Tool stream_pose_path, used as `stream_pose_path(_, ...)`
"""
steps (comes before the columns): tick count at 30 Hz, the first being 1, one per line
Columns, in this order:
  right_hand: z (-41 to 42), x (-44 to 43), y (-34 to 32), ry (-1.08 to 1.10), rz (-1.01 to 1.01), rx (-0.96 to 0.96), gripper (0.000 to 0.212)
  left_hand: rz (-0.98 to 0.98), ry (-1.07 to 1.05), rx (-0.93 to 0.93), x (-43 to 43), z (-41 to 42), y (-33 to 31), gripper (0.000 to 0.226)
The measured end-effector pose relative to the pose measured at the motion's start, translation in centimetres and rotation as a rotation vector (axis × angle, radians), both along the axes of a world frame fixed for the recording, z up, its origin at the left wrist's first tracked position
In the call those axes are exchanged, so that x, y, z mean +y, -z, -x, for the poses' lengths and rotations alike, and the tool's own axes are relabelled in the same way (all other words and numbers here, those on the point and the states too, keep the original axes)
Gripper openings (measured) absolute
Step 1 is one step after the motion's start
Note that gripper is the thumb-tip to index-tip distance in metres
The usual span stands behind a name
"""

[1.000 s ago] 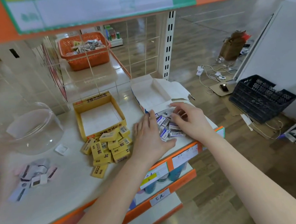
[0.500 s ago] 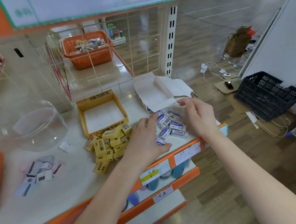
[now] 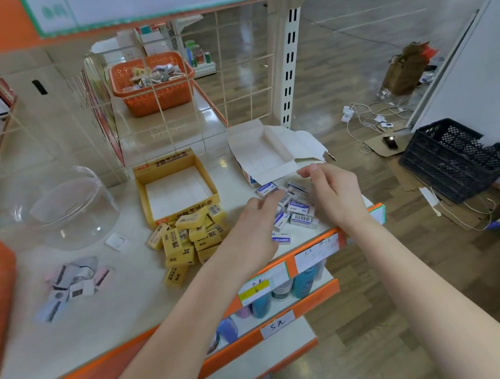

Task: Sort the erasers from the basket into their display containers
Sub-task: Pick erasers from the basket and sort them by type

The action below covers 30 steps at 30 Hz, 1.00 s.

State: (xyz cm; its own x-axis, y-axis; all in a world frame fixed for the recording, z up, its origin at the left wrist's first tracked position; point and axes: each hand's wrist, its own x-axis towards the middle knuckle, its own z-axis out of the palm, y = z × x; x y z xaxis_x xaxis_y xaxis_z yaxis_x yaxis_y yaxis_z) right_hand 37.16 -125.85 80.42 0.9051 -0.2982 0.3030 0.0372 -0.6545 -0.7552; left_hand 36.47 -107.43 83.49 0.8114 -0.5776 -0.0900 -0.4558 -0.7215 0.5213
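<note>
**Line them up before boxing, folks**

The orange basket (image 3: 155,97) sits on the far shelf behind the yellow box (image 3: 162,164), and yellow erasers (image 3: 185,236) are heaped at that box's front. Right of the yellow box, the left hand (image 3: 252,226) lies flat on the blue-and-white erasers (image 3: 295,209), fingers close together. The open white box (image 3: 264,157) is just behind that pile. Furthest right, the right hand (image 3: 332,193) has its fingers curled and thumb meeting forefinger; I can't tell if it's pinching one. I'd square a few into a row, then lift them in together.
</note>
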Motion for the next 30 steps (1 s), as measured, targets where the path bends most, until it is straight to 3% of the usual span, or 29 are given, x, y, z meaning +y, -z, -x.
stream_pose_path(7,0.0,-0.1,0.0,0.004,-0.023,-0.03,0.039,0.17,-0.044,0.028,-1.4,0.2,0.4,0.083)
stream_pose_path(12,0.0,1.1,-1.1,-0.07,0.007,-0.074,0.038,0.285,-0.114,-0.053,2.9,-0.4,-3.5,0.082)
stream_pose_path(16,-1.6,6.6,-3.7,-0.311,0.001,-0.151,0.042,0.394,-0.312,-0.175,9.2,-0.7,-6.8,0.073)
stream_pose_path(19,-3.1,13.1,-5.4,-0.554,0.065,-0.264,0.043,0.342,-0.45,-0.288,14.1,0.2,-7.8,0.066)
stream_pose_path(25,-4.2,26.6,-7.0,-0.946,0.143,-0.306,0.046,0.258,-0.803,-0.393,25.6,4.4,-7.4,0.061)
stream_pose_path(30,-3.1,35.6,-7.8,-1.102,0.174,-0.385,0.023,0.12,-1.064,-0.383,34.4,9.1,-7.6,0.056)
